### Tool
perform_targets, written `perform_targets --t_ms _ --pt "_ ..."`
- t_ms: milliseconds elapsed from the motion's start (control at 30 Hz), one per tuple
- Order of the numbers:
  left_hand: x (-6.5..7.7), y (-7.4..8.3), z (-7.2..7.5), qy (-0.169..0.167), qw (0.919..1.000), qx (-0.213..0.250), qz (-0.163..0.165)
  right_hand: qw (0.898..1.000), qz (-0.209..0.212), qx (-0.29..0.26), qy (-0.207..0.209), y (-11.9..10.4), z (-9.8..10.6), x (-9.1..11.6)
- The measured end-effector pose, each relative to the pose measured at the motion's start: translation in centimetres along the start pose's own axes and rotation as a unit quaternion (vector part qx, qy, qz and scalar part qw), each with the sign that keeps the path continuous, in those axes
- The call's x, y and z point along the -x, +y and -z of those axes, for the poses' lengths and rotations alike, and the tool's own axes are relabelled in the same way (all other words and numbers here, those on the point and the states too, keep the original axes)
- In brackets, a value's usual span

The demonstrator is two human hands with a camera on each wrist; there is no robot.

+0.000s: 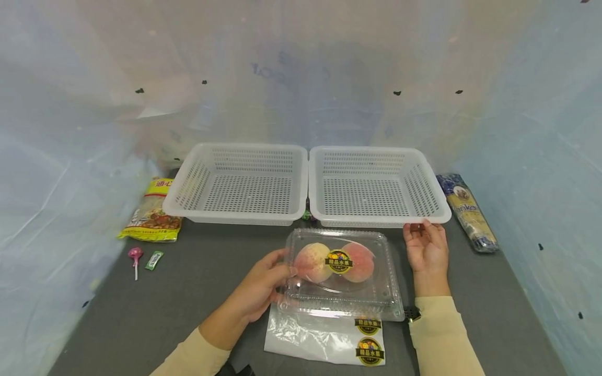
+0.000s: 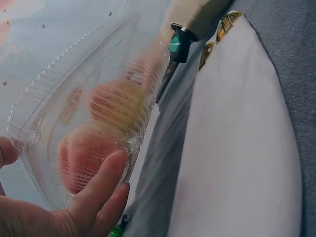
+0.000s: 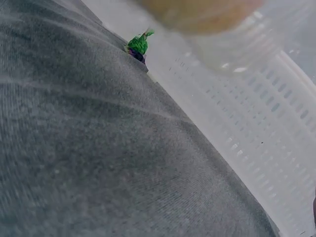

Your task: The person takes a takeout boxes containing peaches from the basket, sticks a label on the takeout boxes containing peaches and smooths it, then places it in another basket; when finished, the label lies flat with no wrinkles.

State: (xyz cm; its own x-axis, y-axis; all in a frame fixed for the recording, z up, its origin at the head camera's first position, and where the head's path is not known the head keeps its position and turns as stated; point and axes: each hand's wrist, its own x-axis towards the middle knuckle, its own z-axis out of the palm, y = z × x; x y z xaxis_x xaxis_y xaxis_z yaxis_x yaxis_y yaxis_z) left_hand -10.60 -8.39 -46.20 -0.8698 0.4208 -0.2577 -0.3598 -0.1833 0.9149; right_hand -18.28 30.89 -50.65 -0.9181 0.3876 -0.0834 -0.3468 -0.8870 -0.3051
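My left hand [image 1: 263, 284] grips the left side of a clear plastic clamshell box [image 1: 329, 297], thumb over the lid and fingers beneath. Two peaches [image 1: 311, 262] show through the lid, which bears a round black and yellow sticker [image 1: 338, 261]. The left wrist view has the box [image 2: 74, 106] steeply tilted in the fingers. At the near right corner of the right white basket [image 1: 376, 221], my right hand [image 1: 427, 249] is palm up and pinches the rim. Only a sliver of that hand enters the right wrist view.
Beside the right basket stands the left white basket [image 1: 235, 215]. A white sticker sheet [image 1: 310, 337] lies below the box. Snack bag [image 1: 152, 214], lollipop [image 1: 135, 253] and small green packet [image 1: 154, 260] are left; a pasta packet [image 1: 467, 214] is right. A green-wrapped candy [image 3: 138, 45] lies by the baskets.
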Motion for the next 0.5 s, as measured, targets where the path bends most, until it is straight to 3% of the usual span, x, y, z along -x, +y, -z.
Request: perform_targets --t_ms 233,500 --pt "-0.2 1.7 0.0 -0.029 0.9991 -0.020 -0.025 0.999 0.020 0.024 -0.029 0.3 0.5 -0.2" --pt "-1.3 4.0 -0.3 -0.027 0.9986 -0.021 -0.041 0.997 0.043 0.038 -0.047 0.5 0.8 -0.2"
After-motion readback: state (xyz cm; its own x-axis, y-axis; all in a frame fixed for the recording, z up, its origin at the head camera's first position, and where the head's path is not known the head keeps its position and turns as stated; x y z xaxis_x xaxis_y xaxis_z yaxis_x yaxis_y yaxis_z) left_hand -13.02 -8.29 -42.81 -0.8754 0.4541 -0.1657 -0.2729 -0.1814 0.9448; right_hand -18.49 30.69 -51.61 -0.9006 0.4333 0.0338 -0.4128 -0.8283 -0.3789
